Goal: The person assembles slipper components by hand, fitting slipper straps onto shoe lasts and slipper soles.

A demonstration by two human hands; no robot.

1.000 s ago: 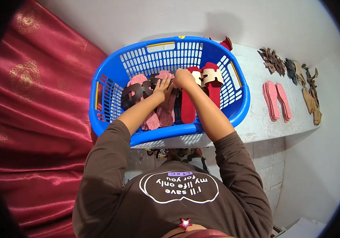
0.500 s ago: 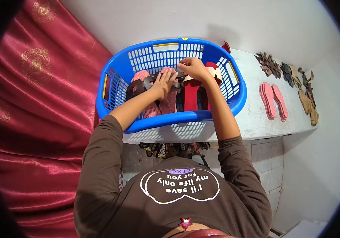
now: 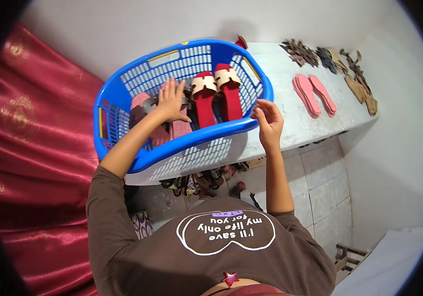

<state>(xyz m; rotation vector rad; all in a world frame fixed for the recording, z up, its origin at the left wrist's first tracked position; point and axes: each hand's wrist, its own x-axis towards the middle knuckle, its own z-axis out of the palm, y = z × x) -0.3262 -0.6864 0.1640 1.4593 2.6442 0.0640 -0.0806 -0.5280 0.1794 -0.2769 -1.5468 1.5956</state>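
Note:
A blue plastic basket (image 3: 182,148) stands on the white table, holding sandals side by side. My left hand (image 3: 171,104) lies with spread fingers over the pink sandals (image 3: 179,129) with dark straps at the basket's left and middle. To their right are red sandals (image 3: 230,101) with cream straps, untouched. Just outside the basket's right rim, my right hand (image 3: 269,120) is raised with its fingers curled but apart, and nothing shows in it.
On the white table (image 3: 280,98), pink soles (image 3: 306,96) lie right of the basket, with brown straps (image 3: 301,52) and tan pieces (image 3: 357,90) behind and beside them. A red curtain (image 3: 39,163) hangs at left. Footwear (image 3: 192,185) shows below the table edge.
My right hand has moved from inside the basket to beyond its right rim, uncovering the red sandals. My left hand stays over the pink sandals. The view has shifted, showing the basket farther left.

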